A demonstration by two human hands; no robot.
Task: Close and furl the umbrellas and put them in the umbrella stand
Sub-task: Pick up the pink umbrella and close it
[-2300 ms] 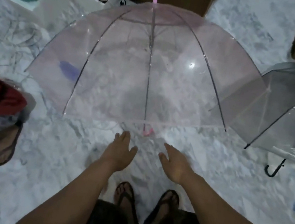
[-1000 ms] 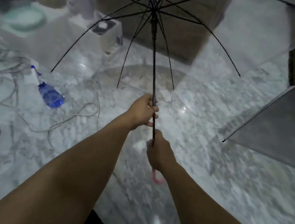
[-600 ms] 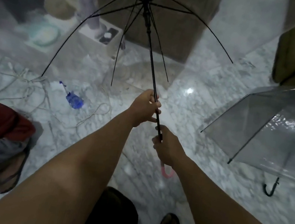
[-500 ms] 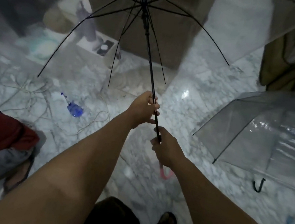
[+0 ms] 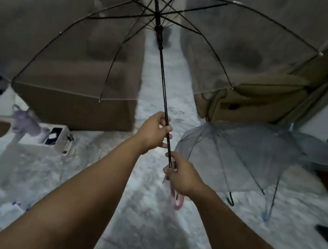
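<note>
I hold an open clear umbrella with black ribs and a pink hooked handle up in front of me, its canopy spread across the top of the view. My left hand grips the black shaft in the middle. Just below it, my right hand grips the shaft above the pink handle. Two more open clear umbrellas lie on the marble floor at right: one with a black handle and one with a blue handle. No umbrella stand shows.
A brown sofa stands at left behind the canopy, and a tan armchair at right, with a strip of marble floor between them. White boxes and small items sit on the floor at left. A dark door edge is at far right.
I picked the pink-handled umbrella off the floor and raised it with both hands. Since half a second ago my view has swung right and up; both grips are unchanged.
</note>
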